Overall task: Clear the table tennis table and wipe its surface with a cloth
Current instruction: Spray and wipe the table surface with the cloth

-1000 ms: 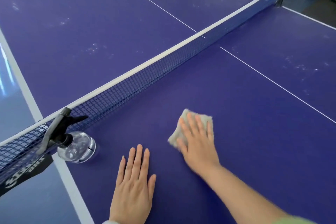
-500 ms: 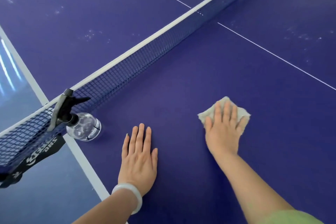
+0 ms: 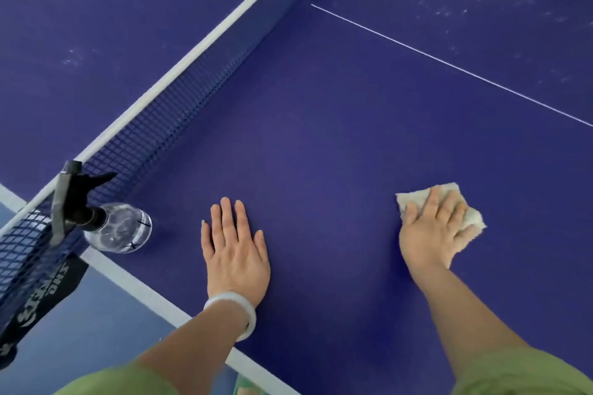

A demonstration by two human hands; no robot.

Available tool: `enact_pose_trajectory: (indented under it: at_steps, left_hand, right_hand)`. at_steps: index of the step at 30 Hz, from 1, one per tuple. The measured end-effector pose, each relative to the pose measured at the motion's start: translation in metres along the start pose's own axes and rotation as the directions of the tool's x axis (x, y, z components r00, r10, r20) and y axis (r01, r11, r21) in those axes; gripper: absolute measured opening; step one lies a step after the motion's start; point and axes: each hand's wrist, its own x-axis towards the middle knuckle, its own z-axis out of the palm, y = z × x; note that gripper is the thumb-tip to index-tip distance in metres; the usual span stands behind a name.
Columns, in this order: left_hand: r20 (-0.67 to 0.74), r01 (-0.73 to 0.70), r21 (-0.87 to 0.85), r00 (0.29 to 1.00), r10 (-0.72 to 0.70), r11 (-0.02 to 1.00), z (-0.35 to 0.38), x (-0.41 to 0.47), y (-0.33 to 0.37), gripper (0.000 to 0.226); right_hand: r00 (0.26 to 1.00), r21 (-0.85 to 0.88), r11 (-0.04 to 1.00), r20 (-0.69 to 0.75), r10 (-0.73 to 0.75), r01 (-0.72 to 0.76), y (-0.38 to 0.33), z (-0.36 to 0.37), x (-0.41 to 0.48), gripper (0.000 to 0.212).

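Cloth is pressed flat onto the blue tabletop under the right hand, fingers spread out, not curled round it. Left hand is laid palm-down near the edge, fingers straight, nothing held. Spray bottle is parked right by the net, well left of the cloth.

cloth: soft beige fabric under the right fingers
bench: smooth matt blue
spray bottle: clear glossy plastic
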Motion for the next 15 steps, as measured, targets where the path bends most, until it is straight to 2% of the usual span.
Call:
enact_pose_trajectory:
  at_steps: [2, 3, 5, 6, 7, 8, 9, 11, 12, 13, 15]
  left_hand:
    - [0.004, -0.007, -0.011, 1.0, 0.007, 1.0, -0.001, -0.001, 0.0, 0.065]
    - [0.006, -0.01, -0.014, 1.0, 0.01, 1.0, -0.002, -0.001, -0.001, 0.065]
    - [0.01, -0.017, -0.025, 1.0, 0.017, 1.0, -0.002, -0.001, -0.002, 0.065]
    - [0.013, -0.018, -0.035, 1.0, 0.019, 0.999, -0.001, -0.001, -0.002, 0.065]
    - [0.013, -0.021, -0.044, 1.0, 0.021, 0.999, -0.001, -0.001, -0.003, 0.063]
    - [0.013, -0.025, -0.05, 1.0, 0.026, 0.998, -0.001, -0.001, -0.003, 0.062]
    - [0.017, -0.028, -0.054, 0.999, 0.029, 0.998, -0.002, -0.001, -0.003, 0.061]
    - [0.039, -0.03, -0.05, 0.999, 0.032, 0.998, -0.005, -0.003, -0.002, 0.063]
    - [0.044, -0.034, -0.046, 0.998, 0.037, 0.998, -0.005, -0.004, -0.002, 0.064]
    - [0.045, -0.039, -0.043, 0.998, 0.041, 0.998, -0.006, -0.003, -0.002, 0.064]
    - [0.066, -0.038, -0.048, 0.997, 0.041, 0.998, -0.008, -0.003, -0.002, 0.064]
  right_hand:
    - [0.978, -0.076, 0.978, -0.073, -0.198, 0.192, -0.028, 0.02, -0.053, 0.062]
    - [0.936, -0.127, 0.934, -0.077, -0.345, 0.334, -0.038, 0.029, -0.086, 0.062]
    - [0.803, -0.174, 0.789, 0.012, -0.596, 0.589, -0.039, 0.043, -0.147, 0.062]
    - [0.747, -0.168, 0.732, 0.053, -0.662, 0.66, -0.03, 0.046, -0.165, 0.062]
    - [0.726, -0.165, 0.71, 0.067, -0.684, 0.684, -0.015, 0.046, -0.174, 0.061]
    - [0.75, -0.162, 0.734, 0.066, -0.658, 0.659, 0.006, 0.046, -0.174, 0.06]
    - [0.816, -0.175, 0.8, 0.042, -0.577, 0.574, 0.028, 0.044, -0.17, 0.06]
    - [0.963, -0.147, 0.956, -0.06, -0.263, 0.252, 0.072, 0.035, -0.156, 0.062]
    - [0.996, -0.087, 0.995, -0.06, -0.061, 0.056, 0.088, 0.029, -0.149, 0.063]
    - [0.994, -0.026, 0.994, -0.031, 0.105, -0.106, 0.096, 0.024, -0.146, 0.063]
    - [0.96, 0.045, 0.959, 0.014, 0.28, -0.281, 0.087, 0.02, -0.15, 0.063]
